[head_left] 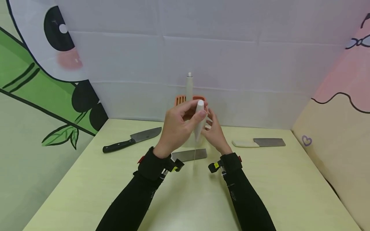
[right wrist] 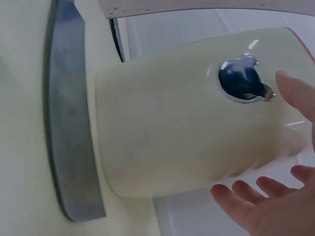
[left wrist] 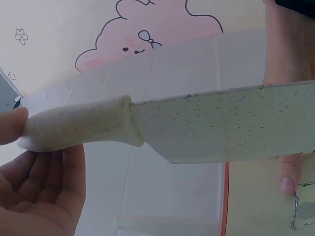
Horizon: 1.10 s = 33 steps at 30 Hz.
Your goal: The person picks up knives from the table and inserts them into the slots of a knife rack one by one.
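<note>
My left hand (head_left: pixel 177 125) pinches the end of a knife's pale handle (left wrist: pixel 78 125) between thumb and fingers. The knife hangs with its speckled blade (left wrist: pixel 226 123) pointing down, edge-on in the head view. Behind it stands a cream knife holder (right wrist: pixel 157 123) with a shiny dark animal-shaped emblem (right wrist: pixel 241 81) and an orange slotted top (head_left: pixel 180 99). Another pale handle (head_left: pixel 189 86) sticks up from the holder. My right hand (head_left: pixel 216 134) is at the holder's right side, fingers spread and slightly bent, thumb close to the emblem; it carries nothing.
A loose grey blade (head_left: pixel 189 155) lies on the table just in front of the holder. To the left lies a black-handled knife (head_left: pixel 133 140), and a pale-handled cleaver (head_left: pixel 258 142) lies to the right. A printed cloth wall (head_left: pixel 138 57) rises behind the table.
</note>
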{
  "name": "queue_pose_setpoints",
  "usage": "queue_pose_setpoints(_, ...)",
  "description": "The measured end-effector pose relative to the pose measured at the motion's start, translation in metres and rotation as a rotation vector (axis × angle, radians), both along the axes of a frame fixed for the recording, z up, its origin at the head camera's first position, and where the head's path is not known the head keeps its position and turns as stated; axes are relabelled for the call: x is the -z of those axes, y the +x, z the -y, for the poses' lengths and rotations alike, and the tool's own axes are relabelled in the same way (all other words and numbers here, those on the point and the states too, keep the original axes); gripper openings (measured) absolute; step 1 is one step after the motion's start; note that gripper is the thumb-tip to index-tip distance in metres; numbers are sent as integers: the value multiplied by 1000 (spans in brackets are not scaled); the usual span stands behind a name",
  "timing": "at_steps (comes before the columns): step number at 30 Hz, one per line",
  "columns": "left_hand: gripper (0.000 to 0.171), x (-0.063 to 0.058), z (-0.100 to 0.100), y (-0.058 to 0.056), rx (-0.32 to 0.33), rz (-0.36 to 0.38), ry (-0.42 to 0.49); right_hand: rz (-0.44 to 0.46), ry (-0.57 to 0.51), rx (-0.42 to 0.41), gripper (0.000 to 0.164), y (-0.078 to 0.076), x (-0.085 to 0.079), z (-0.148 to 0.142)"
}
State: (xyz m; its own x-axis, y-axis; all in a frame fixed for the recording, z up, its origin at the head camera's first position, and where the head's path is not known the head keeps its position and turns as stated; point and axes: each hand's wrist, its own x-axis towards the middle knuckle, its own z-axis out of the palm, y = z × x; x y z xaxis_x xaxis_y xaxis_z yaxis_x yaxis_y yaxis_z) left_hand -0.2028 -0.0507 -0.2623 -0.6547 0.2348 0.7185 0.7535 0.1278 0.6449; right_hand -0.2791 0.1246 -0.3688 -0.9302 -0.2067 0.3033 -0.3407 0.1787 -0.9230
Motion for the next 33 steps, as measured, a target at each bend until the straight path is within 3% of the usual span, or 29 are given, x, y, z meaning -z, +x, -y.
queue_pose_setpoints(5,29,0,2,0,-15,-10,-17,-12,16,3,88,-4,9,6)
queue_pose_setpoints(14,30,-3,7,-2,-12,-27,-22,-21,54,47,78,-5,8,11)
queue_pose_setpoints(19,31,-12,12,-6,-23,-63,-24,-6,40,47,79,-8,13,12)
queue_pose_setpoints(24,28,-36,16,-10,-32,-92,-52,-13,59,84,86,-22,34,8)
queue_pose_setpoints(30,26,-84,24,4,-60,-53,-57,-27,49,60,85,-5,16,10)
queue_pose_setpoints(33,27,-100,28,0,-73,-40,-50,-33,49,52,84,0,12,12)
